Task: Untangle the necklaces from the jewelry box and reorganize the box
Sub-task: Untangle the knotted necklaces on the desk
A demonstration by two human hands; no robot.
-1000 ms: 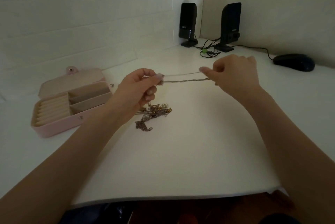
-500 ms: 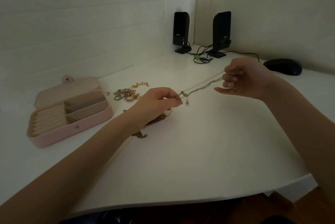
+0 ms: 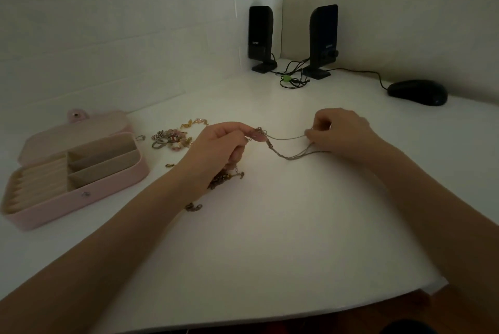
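A thin silver necklace [image 3: 290,148] hangs slack in several strands between my two hands, low over the white desk. My left hand [image 3: 220,144] pinches its clasp end with thumb and forefinger. My right hand [image 3: 340,131] pinches the other end with curled fingers. The pink jewelry box [image 3: 81,193] lies open at the left, its compartments bare. A tangle of dark and gold chains [image 3: 224,179] lies under my left wrist, partly hidden. A pile of rings and small pieces [image 3: 172,137] sits between the box and my left hand.
Two black speakers [image 3: 260,36] [image 3: 322,39] with a bundle of cables [image 3: 291,81] stand in the far corner. A black mouse [image 3: 417,91] lies at the back right. The white desk [image 3: 270,239] ends at a near edge at the bottom right.
Both hands have come down toward the desk and the necklace, taut before, now sags between them. The view has tilted, showing the ring pile.
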